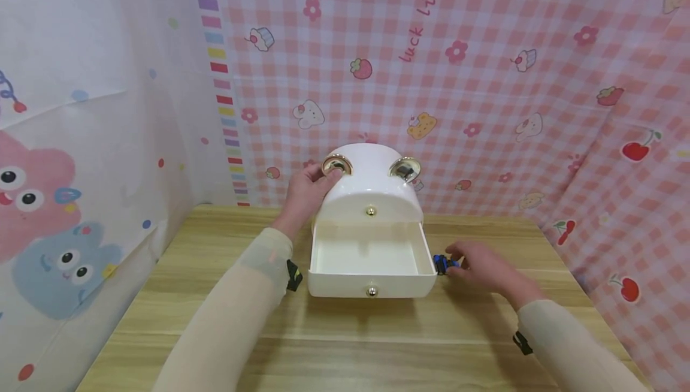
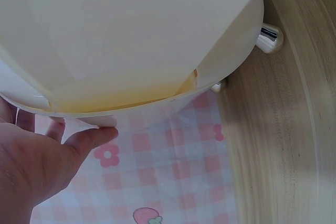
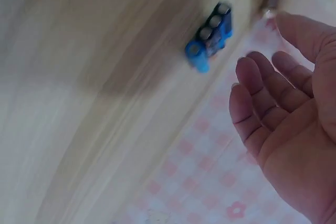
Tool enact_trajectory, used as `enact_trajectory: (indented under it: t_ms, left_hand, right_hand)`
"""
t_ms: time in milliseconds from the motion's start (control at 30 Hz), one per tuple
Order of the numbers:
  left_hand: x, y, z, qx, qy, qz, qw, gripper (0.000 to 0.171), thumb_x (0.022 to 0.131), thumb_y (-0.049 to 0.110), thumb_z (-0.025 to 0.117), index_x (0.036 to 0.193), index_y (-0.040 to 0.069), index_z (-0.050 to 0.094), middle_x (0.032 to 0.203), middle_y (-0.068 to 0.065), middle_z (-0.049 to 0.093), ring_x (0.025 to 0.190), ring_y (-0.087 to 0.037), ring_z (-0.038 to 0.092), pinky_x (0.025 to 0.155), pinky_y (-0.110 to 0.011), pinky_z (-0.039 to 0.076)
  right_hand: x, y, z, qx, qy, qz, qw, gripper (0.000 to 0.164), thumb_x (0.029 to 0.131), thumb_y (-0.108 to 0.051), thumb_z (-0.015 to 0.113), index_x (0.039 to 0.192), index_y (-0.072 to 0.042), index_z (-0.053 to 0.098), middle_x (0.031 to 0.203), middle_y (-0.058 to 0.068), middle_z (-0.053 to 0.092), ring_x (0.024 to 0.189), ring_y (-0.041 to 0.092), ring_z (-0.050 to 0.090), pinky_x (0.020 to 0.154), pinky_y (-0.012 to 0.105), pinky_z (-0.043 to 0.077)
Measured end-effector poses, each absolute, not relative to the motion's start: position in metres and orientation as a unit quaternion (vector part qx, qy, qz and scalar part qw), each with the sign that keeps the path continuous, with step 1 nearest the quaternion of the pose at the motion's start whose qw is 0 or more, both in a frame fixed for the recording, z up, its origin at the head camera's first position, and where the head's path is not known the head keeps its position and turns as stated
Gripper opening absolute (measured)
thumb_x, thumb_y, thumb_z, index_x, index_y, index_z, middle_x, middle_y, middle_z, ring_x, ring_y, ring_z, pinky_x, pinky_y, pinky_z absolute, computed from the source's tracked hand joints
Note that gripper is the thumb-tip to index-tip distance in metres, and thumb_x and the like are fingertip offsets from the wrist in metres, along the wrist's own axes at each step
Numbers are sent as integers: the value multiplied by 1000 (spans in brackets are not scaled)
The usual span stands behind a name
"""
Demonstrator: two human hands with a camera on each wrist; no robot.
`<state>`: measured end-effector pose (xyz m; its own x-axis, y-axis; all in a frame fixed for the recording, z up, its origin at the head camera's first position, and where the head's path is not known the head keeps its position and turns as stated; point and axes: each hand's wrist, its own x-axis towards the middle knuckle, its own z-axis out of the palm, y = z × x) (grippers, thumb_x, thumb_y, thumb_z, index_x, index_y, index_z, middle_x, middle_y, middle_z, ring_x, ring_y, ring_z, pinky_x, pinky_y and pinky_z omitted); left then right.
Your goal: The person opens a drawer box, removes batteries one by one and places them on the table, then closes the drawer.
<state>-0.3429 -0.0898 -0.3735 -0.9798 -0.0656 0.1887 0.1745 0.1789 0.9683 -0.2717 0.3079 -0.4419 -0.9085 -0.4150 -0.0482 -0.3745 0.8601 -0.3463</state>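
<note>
A white, round-topped drawer box (image 1: 372, 167) with two gold-rimmed ears stands on the table. Its lower drawer (image 1: 372, 291) is pulled out toward me, and the bare drawer floor shows. My left hand (image 1: 308, 191) grips the box at its left ear, thumb in front and fingers behind; in the left wrist view this hand (image 2: 50, 156) is at the box's edge. Right of the drawer lies a small blue and black toy (image 1: 444, 264) with a row of round grey discs like wheels. Beside it is my right hand (image 1: 482, 269), its fingers loosely bent and holding nothing in the right wrist view.
The wooden table (image 1: 366, 350) extends in front and to both sides. Behind it hangs a pink checked cloth (image 1: 485, 140), and a white printed cloth (image 1: 135, 140) hangs on the left. An upper drawer knob (image 1: 371, 211) sits above the pulled-out drawer.
</note>
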Motion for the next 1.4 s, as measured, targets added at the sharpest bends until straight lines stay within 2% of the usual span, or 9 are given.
enact_trajectory:
  t_ms: [100, 200, 333, 500, 667, 800, 1033, 1200, 1400]
  left_hand:
    - [-342, -91, -373, -36, -764, -637, 95, 37, 98, 41, 80, 119, 10, 80, 115, -12, 79, 86, -10, 66, 75, -21, 55]
    - [-342, -92, -374, -38, -768, -632, 98, 38, 98, 41, 79, 119, 10, 80, 114, -12, 79, 87, -11, 65, 76, -21, 55]
    - [-343, -92, -374, -42, -772, -627, 97, 39, 98, 42, 79, 121, 11, 79, 116, -12, 78, 91, -13, 66, 79, -22, 55]
    - [-343, -92, -373, -45, -770, -629, 95, 40, 98, 43, 79, 122, 11, 79, 119, -12, 78, 94, -14, 66, 81, -23, 55]
    - [-342, -91, -372, -42, -768, -632, 96, 39, 98, 41, 79, 123, 11, 79, 119, -13, 78, 94, -13, 66, 81, -22, 55]
    - [-342, -91, -372, -40, -768, -633, 95, 38, 99, 40, 78, 123, 10, 79, 119, -14, 78, 93, -13, 65, 81, -22, 55]
    - [-343, -92, -373, -30, -765, -638, 85, 39, 98, 41, 79, 124, 13, 78, 122, -11, 77, 96, -13, 66, 83, -23, 56]
    - [-344, -92, -374, -35, -766, -636, 85, 40, 98, 43, 79, 124, 13, 79, 121, -12, 78, 91, -13, 67, 79, -23, 57]
    - [-343, -92, -374, -36, -766, -635, 88, 39, 98, 42, 79, 122, 12, 79, 119, -13, 79, 87, -11, 67, 76, -22, 56]
  right_hand:
    - [-260, 298, -444, -221, 960, -167, 47, 27, 98, -19, 77, 117, 1, 72, 98, 6, 77, 88, 19, 70, 77, 42, 59]
    - [-248, 287, -450, -222, 956, -182, 56, 19, 100, -19, 75, 108, -1, 74, 93, 2, 76, 83, 13, 67, 73, 37, 57]
    - [-231, 271, -459, -189, 946, -243, 101, 18, 100, -22, 74, 104, -5, 76, 91, 0, 77, 79, 11, 64, 69, 31, 54]
    - [-209, 255, -470, -152, 897, -370, 186, 21, 102, -25, 72, 101, -4, 74, 87, 5, 75, 77, 16, 65, 64, 29, 53]
    - [-195, 237, -476, -130, 825, -475, 276, 32, 105, -29, 70, 109, 2, 73, 94, 4, 75, 84, 16, 68, 72, 29, 58]
    - [-188, 222, -477, -128, 770, -537, 320, 42, 107, -32, 66, 118, 8, 71, 94, 3, 75, 83, 14, 68, 75, 29, 58]
    - [-176, 196, -470, -112, 713, -602, 343, 51, 110, -38, 60, 136, 6, 65, 109, 8, 80, 88, 13, 70, 80, 29, 59]
    - [-171, 181, -464, -93, 676, -644, 347, 58, 110, -43, 57, 142, 6, 60, 108, 5, 80, 88, 12, 68, 79, 27, 57]
    - [-171, 172, -458, -74, 647, -677, 343, 61, 111, -47, 55, 149, 0, 58, 104, -3, 81, 88, 9, 68, 80, 24, 56]
